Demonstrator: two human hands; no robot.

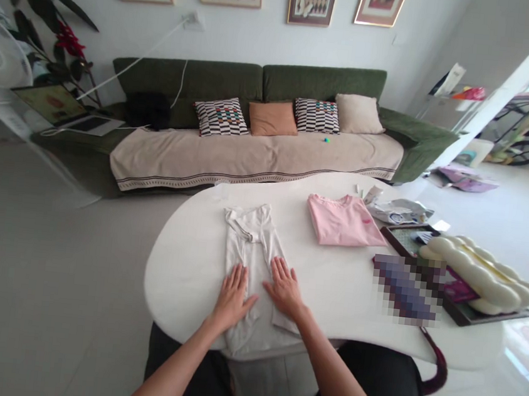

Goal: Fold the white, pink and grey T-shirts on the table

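Bare forearms [329, 365] across the near edge of the white table [182, 265], above dark trousers [382, 380]; resting left hand [233, 302] and right hand [285, 290] palm-down on the pale garment [235, 251], fingers straight, unclenched and grasping nothing, probably to keep cloth flat against the tabletop; on the table's left half, that garment, laid lengthwise from near edge toward far side, likely for easy reach with both arms; right of the table's centre, toward its far edge, a folded pink shirt [342, 224], seemingly placed clear of both hands; at the table's right end, a dark tray [463, 314] bearing a puffy cream object [478, 274], perhaps for tidiness; beyond the table, a green sofa [210, 88].
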